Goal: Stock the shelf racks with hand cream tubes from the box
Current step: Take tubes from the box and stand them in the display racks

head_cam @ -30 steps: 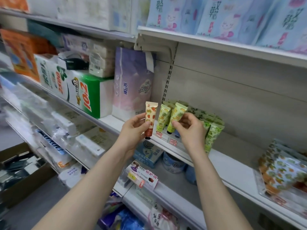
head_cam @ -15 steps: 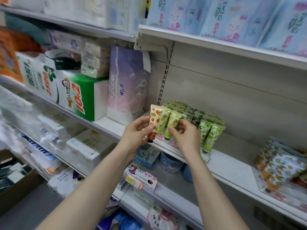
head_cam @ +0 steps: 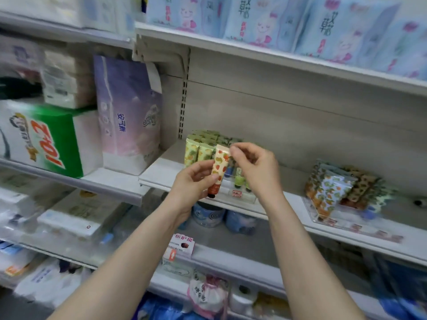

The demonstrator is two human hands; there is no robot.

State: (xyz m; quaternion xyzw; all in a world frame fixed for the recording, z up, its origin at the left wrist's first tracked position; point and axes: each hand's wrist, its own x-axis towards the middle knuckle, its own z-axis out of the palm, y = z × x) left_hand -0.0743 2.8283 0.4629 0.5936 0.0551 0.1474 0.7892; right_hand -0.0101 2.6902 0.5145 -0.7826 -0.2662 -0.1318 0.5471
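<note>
**Head view: strawberry tube upright, just short of the rack**

Both grips are on one thing. The left hand (head_cam: 194, 181) is curled round the lower half of the strawberry-print tube (head_cam: 219, 168), near its red cap, and the right hand (head_cam: 256, 172) pinches the flat crimped top. The tube is held between the hands in front of the clear rack (head_cam: 241, 197). Its long axis is nearly vertical, cap down, leaning a little to the right at the top.

The rack lies straight behind the tube, away from the person, so the coming move looks like a short push forward and down. The green tubes (head_cam: 198, 151) stand cap-down in packed rows at the rack's left. The right hand hides much of the slots behind it, so I cannot tell which one is free.

The cap must clear the rack's front lip. The shelf (head_cam: 159, 179) has bare room between this rack and a second tray of mixed tubes (head_cam: 332, 188), and the shelf above sits well clear. No box is in view.
</note>
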